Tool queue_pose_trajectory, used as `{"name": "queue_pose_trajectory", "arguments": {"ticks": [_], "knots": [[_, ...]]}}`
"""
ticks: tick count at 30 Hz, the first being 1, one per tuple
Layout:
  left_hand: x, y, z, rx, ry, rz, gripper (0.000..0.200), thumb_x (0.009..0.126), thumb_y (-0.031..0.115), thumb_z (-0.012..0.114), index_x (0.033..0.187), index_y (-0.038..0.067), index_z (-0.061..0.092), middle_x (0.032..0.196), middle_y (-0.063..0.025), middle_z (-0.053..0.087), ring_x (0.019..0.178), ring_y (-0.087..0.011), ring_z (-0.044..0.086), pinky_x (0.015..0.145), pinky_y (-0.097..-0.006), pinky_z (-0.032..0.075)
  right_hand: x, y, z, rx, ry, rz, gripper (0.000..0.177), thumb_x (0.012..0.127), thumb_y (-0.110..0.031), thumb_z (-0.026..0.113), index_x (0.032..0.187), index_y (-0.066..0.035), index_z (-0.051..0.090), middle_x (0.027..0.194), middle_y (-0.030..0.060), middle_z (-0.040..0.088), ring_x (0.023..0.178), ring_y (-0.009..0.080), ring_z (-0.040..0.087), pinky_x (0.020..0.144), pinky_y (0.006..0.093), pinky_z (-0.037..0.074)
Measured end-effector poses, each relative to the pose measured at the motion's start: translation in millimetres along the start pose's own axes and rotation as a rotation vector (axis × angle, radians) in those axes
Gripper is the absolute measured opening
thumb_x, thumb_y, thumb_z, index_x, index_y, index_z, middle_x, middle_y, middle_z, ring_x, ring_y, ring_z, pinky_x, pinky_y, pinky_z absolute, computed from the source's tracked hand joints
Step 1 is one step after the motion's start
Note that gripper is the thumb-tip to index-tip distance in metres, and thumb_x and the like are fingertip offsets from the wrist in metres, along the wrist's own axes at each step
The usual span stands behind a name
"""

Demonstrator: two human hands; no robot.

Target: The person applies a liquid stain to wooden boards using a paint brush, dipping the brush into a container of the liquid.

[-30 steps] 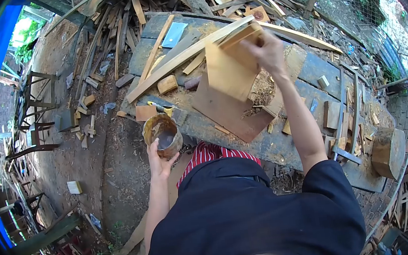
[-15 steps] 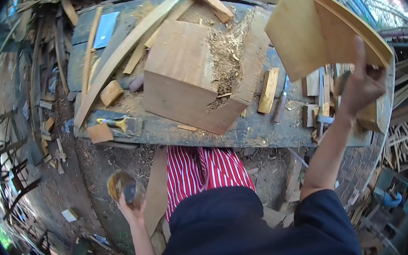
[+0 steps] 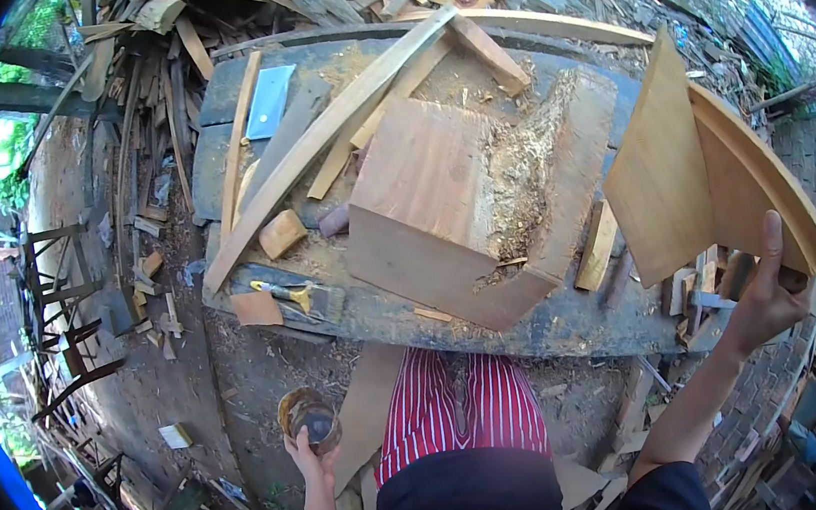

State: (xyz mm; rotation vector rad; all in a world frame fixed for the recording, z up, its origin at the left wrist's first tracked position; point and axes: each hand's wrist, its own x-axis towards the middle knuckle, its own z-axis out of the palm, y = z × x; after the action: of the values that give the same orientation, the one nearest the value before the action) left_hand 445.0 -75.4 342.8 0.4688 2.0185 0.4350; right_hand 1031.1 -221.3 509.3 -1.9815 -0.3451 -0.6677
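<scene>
My left hand [image 3: 313,464] is wrapped round the lower side of a see-through cup [image 3: 308,403] with some brownish liquid or residue inside, held out left of my legs. My right hand [image 3: 768,307] grips the lower corner of a wooden piece [image 3: 664,190] made of flat boards joined at an angle, with a curved edge strip on its right. It is held up over the right end of the workbench [image 3: 529,342]. A large wooden block [image 3: 424,178] with a rough hollow full of chips sits on the bench, apart from both hands.
Long timber strips [image 3: 335,142] lie across the bench's left side. A paint brush [image 3: 287,295], a light-blue flat object [image 3: 271,101] and a small wood block [image 3: 282,234] are there too. Wood offcuts and tools lie at the right end. Scrap wood [image 3: 153,133] is heaped behind and left.
The camera view has shifted, so the bench appears further right and lower. My right hand has brought the wooden piece down somewhat relative to the bench. Both hands keep their hold.
</scene>
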Motion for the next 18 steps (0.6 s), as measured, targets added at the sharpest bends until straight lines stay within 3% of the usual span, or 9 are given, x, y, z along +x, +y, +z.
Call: {"name": "queue_pose_trajectory", "arguments": {"ticks": [2,6,13,18], "knots": [[-3.3,10.2,7.1,-0.043,-0.052,0.018,0.081,0.082,0.044,0.063,0.147,0.027,0.018,0.149,-0.0085,0.029,0.131,-0.0352,0.038,0.093,-0.0626,0.042,0.2,-3.2,1.1,-0.009,-0.028,-0.023,0.035,0.082,-0.009,0.079,0.109,0.007,0.065,0.100,0.0134,0.071,0.085,0.0137,0.068,0.076,0.0253,0.054],[-4.8,17.7,10.8,-0.105,-0.116,0.003,0.074,0.082,0.046,0.063,0.142,0.026,0.025,0.147,-0.0086,0.031,0.131,-0.0360,0.038,0.097,-0.0629,0.039,-8.2,-7.8,11.0,0.055,-0.061,-0.070,0.040,0.081,-0.005,0.078,0.115,0.007,0.062,0.105,0.0131,0.069,0.087,0.0138,0.067,0.077,0.0254,0.054],[18.7,-6.1,-17.7,-0.074,-0.042,-0.110,0.065,0.082,0.049,0.061,0.137,0.029,0.032,0.144,-0.0057,0.036,0.129,-0.0337,0.042,0.097,-0.0619,0.039,-37.0,7.6,14.1,-0.001,-0.041,0.054,0.030,0.084,-0.008,0.075,0.108,0.008,0.066,0.100,0.0156,0.070,0.082,0.0167,0.068,0.072,0.0271,0.055],[25.0,-24.1,-26.4,0.019,-0.004,-0.169,0.062,0.082,0.052,0.058,0.135,0.030,0.036,0.142,-0.0021,0.041,0.128,-0.0294,0.044,0.095,-0.0601,0.038,-49.9,25.1,7.7,-0.043,0.024,0.106,0.033,0.086,-0.015,0.075,0.105,0.010,0.066,0.095,0.0163,0.071,0.074,0.0166,0.068,0.064,0.0252,0.053]]}}
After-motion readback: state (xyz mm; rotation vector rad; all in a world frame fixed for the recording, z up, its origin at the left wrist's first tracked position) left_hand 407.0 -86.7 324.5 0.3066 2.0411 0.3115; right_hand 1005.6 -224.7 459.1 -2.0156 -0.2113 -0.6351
